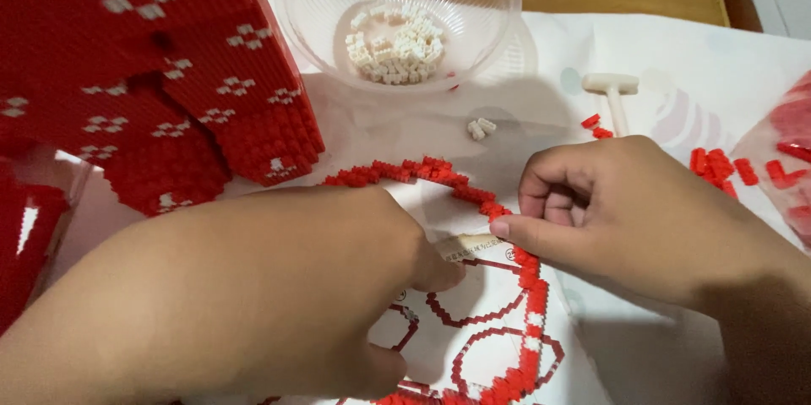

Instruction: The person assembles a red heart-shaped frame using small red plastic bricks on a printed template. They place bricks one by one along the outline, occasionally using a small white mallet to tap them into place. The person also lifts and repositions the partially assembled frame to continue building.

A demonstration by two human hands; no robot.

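A thin curved ring of small red bricks (439, 173) lies flat on a printed instruction sheet (481, 320). My left hand (279, 287) rests over the ring's left side, thumb tip pressed down inside the ring near the sheet's middle. My right hand (625, 211) is curled at the ring's right edge, its thumb tip touching the red bricks there. Whether either hand pinches a loose brick is hidden by the fingers.
A large red brick model with white patterns (152, 67) stands at the back left. A clear bowl (498, 0) behind the ring holds several white bricks (397, 46). A small white hammer (612, 92), two loose white bricks (481, 128) and scattered red bricks (718, 164) lie to the right.
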